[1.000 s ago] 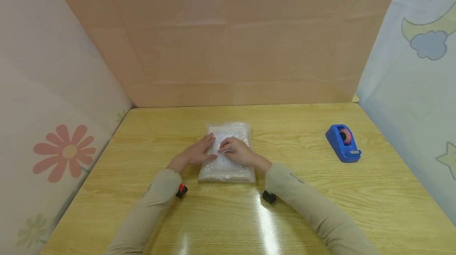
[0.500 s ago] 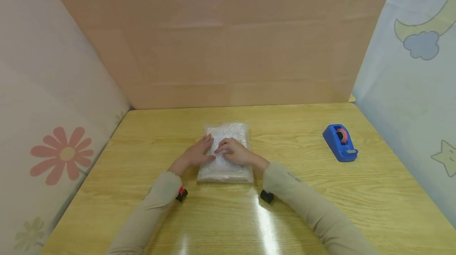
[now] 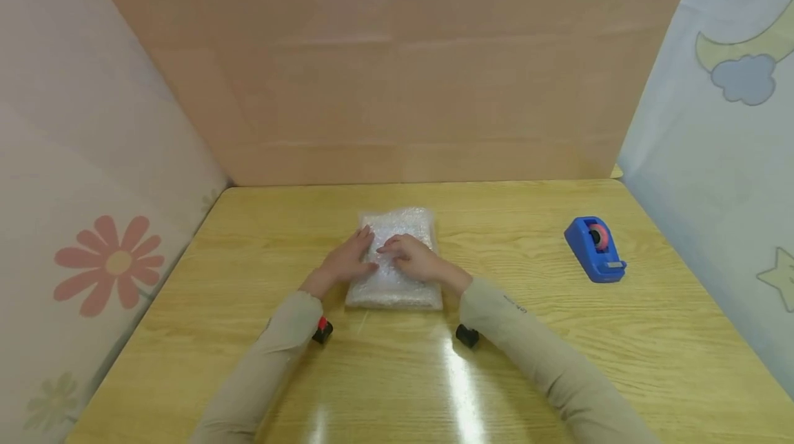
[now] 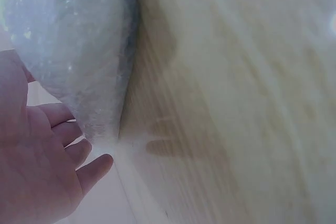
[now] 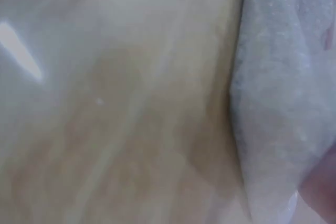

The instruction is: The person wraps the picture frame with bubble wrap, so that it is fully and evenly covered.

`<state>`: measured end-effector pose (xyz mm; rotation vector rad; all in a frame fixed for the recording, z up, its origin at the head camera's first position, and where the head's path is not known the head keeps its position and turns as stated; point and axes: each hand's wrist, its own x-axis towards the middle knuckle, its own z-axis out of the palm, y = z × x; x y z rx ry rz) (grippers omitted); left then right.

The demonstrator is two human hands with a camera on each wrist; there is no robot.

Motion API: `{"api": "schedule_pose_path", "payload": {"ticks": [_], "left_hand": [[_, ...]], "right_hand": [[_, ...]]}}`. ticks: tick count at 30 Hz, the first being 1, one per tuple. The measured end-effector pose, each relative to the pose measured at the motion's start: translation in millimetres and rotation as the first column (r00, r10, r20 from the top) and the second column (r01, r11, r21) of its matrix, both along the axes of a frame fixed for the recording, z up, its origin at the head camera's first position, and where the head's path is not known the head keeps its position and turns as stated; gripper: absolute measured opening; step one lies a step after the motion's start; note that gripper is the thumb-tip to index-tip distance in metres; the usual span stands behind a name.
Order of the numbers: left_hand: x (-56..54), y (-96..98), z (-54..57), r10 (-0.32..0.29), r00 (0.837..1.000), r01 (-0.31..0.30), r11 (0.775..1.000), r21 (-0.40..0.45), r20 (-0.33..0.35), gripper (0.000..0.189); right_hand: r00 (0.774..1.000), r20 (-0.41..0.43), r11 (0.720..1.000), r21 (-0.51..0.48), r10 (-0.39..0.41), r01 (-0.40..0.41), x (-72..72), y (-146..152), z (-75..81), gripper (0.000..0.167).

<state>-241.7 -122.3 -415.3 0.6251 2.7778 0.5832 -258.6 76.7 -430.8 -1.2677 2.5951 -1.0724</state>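
Observation:
A flat packet wrapped in clear bubble wrap lies in the middle of the wooden table in the head view. My left hand rests along its left edge, fingers reaching onto the wrap. In the left wrist view, that hand's loosely spread fingers lie beside the corner of the bubble-wrapped packet. On top of the packet is my right hand, its index finger pointing left across the wrap and the other fingers bent beneath. The right wrist view shows the packet's side and just a bit of the hand.
A blue tape dispenser with a pink roll stands at the right of the table. Small black devices sit under each wrist, the left one with a red part. A brown panel closes off the back; printed cloth walls flank both sides.
The right index finger has straightened a little on the wrap. Both hands stay on the packet, which has barely shifted in view. The tape dispenser stands as before.

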Motion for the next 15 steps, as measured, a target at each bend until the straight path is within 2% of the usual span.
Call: {"api": "schedule_pose_path", "payload": {"ticks": [2, 6, 10, 15], "left_hand": [[-3.5, -0.7, -0.2, -0.006, 1.0, 0.006, 1.0, 0.014, 0.006, 0.071], [-7.9, -3.7, 0.4, -0.02, 0.999, 0.018, 0.998, 0.064, 0.027, 0.072], [-8.7, -7.3, 0.4, -0.033, 0.999, 0.029, 0.991, 0.127, 0.027, 0.073], [-10.4, -10.1, -2.4, -0.029, 0.999, 0.035, 0.985, 0.167, -0.037, 0.075]], "right_hand": [[0.996, 0.079, 0.997, -0.06, -0.034, 0.039, 1.5, 6, 6.6, 0.036], [0.974, 0.168, 0.974, -0.144, -0.149, 0.174, 1.1, 25, 13.6, 0.04], [0.957, 0.154, 0.951, -0.154, -0.244, 0.267, -3.3, 54, 11.8, 0.043], [0.945, 0.142, 0.943, -0.115, -0.295, 0.312, -2.6, 96, 13.4, 0.049]]}}
